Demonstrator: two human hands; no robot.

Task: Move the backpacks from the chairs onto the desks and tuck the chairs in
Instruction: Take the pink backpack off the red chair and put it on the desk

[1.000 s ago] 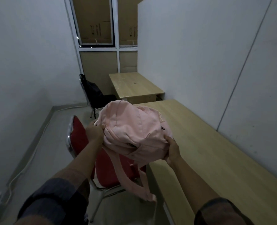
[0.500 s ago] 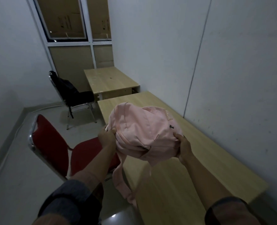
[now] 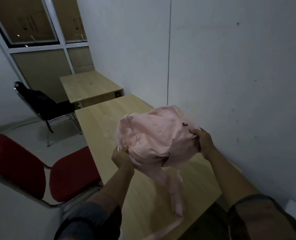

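1. Over the near desk (image 3: 98,122), the pink backpack (image 3: 154,135) hangs in the air, straps dangling.
2. The left hand (image 3: 121,157) and right hand (image 3: 204,142) are both clamped on its fabric.
3. The red chair (image 3: 45,168) stands empty at left.

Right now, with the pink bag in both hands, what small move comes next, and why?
Probably lower the pink backpack straight down onto the near desk. The left hand and right hand grip its sides above the desktop, its straps hanging toward the wood, and the red chair is already empty.
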